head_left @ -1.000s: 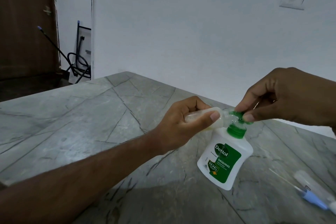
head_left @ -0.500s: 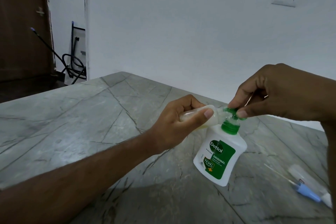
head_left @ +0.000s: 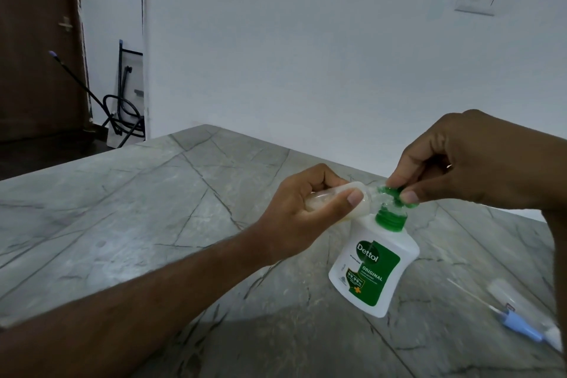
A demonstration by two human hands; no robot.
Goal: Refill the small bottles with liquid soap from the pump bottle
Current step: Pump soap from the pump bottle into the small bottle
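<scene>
Head view: right of centre, a small bottle (head_left: 129,204) is being gripped sideways by the left hand (head_left: 302,218), mouth to the spout, while the pump bottle (head_left: 376,267)'s green head is being pinched by the right hand (head_left: 460,169) to dispense soap.

The bench (head_left: 129,224) lies open from nine to twelve o'clock of the soap bottle (head_left: 372,267). At four o'clock, a blue-capped tube (head_left: 521,321) and thin stick (head_left: 469,293) block passage; both hands crowd its top.
</scene>
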